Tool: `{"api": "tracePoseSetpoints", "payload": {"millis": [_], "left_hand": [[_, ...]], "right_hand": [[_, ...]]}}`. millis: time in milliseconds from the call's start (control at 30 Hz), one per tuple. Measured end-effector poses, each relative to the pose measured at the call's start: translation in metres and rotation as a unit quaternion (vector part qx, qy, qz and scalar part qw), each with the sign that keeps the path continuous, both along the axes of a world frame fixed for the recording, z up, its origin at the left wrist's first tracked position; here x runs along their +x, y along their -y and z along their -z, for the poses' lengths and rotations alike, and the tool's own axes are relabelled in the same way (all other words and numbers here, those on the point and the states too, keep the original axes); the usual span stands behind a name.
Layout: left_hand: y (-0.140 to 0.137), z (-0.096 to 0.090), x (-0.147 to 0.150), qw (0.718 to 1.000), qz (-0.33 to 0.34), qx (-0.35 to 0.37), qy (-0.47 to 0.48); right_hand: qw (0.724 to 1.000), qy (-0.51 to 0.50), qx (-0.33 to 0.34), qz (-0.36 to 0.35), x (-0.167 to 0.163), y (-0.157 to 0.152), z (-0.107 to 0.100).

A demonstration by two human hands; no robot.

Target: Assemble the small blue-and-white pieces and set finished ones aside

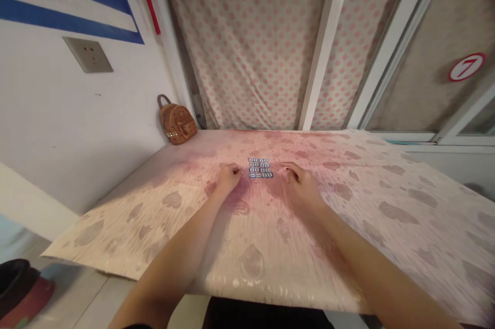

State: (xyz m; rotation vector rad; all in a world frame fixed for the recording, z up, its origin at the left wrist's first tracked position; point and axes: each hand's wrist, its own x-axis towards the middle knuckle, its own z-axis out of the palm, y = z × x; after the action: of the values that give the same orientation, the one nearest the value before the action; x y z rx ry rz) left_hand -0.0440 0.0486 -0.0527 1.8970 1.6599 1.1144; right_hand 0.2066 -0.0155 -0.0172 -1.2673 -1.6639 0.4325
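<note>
A small set of blue-and-white pieces (260,168) lies flat on the patterned tablecloth, laid out in several short rows. They are too small to make out their kind. Just left of the rows is my left hand (229,178), its fingers curled in with the tips close together. On the other side, my right hand (303,183) rests near the cloth with thumb and index finger close together and pointing at the rows. A tiny pale spot shows at its fingertips. Neither hand touches the rows. Whatever either hand might hold is too small to tell.
The table (253,262) carries a pale cloth with leaf shapes. A small brown backpack (178,121) stands at its far left corner by the wall. Behind the table hangs a dotted curtain (255,45). A dark-and-red container (23,290) is on the floor at left.
</note>
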Motion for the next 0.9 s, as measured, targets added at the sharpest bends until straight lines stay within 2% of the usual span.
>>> {"api": "tracePoseSetpoints", "payload": {"millis": [133, 300, 567, 733, 900], "left_hand": [[0.0013, -0.0028, 0.0003, 1.0, 0.002, -0.015, -0.008], [0.0018, -0.0038, -0.0005, 1.0, 0.014, -0.012, -0.003], [0.003, -0.0061, -0.0011, 1.0, 0.019, -0.009, -0.022], [0.0035, -0.0082, -0.0001, 0.999, 0.022, -0.012, -0.031], [0.0037, -0.0064, -0.0007, 0.999, 0.023, -0.011, -0.032]], "right_hand": [[0.999, 0.029, 0.0, 0.021, 0.0009, -0.0001, -0.0014], [1.0, 0.021, 0.007, 0.0, 0.0002, 0.0001, -0.0005], [1.0, 0.017, -0.01, 0.012, 0.0006, 0.0031, -0.0008], [1.0, 0.015, -0.013, -0.013, 0.0, 0.0033, -0.0001], [0.999, 0.029, -0.002, 0.029, 0.0003, 0.0004, 0.0007]]}}
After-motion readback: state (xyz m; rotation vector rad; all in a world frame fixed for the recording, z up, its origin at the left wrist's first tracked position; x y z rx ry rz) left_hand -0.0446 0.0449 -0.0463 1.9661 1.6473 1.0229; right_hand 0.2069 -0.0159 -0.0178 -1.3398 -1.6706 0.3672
